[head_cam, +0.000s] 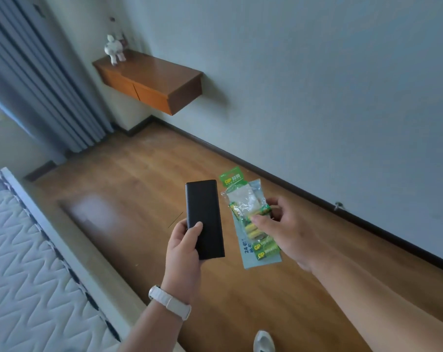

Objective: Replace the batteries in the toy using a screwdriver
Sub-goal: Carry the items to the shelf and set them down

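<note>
Left hand grips the near end of a flat black rectangular case, its long axis pointing away toward the wall. Just beside it, right hand pinches a clear plastic bag of green batteries, lying lengthwise the same way, above the brown wooden floor.

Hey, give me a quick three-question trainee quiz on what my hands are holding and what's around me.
1. True or false: the left hand holds a black slab.
2. What does the right hand pinch? A) a screwdriver B) a battery pack C) a cup
3. Fill in: the white figure sits on the wall-mounted ___.

Key: 1 true; 2 B; 3 shelf.
</note>
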{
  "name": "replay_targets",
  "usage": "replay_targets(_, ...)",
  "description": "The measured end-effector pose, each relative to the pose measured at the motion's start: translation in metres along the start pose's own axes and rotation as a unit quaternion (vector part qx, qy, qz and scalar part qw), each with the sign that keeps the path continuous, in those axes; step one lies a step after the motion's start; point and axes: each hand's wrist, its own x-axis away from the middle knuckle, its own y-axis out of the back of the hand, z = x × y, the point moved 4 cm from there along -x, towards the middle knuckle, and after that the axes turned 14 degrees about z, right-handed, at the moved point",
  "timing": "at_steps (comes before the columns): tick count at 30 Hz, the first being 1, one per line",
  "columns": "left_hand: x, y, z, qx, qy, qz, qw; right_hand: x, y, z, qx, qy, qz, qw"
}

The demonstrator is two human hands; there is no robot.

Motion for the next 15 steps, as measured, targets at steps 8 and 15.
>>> replay_targets(8,-0.045,-0.035,-0.022,-0.020,-0.020,-0.011,1.000,-0.039,0.048,0.030,0.000,0.032,-0.007,0.999)
replay_targets(15,-0.080,-0.012,-0.047,-0.007,-0.041,-0.037,0.998,-0.097,0.034,0.043,-0.010,0.029,0.026,0.999)
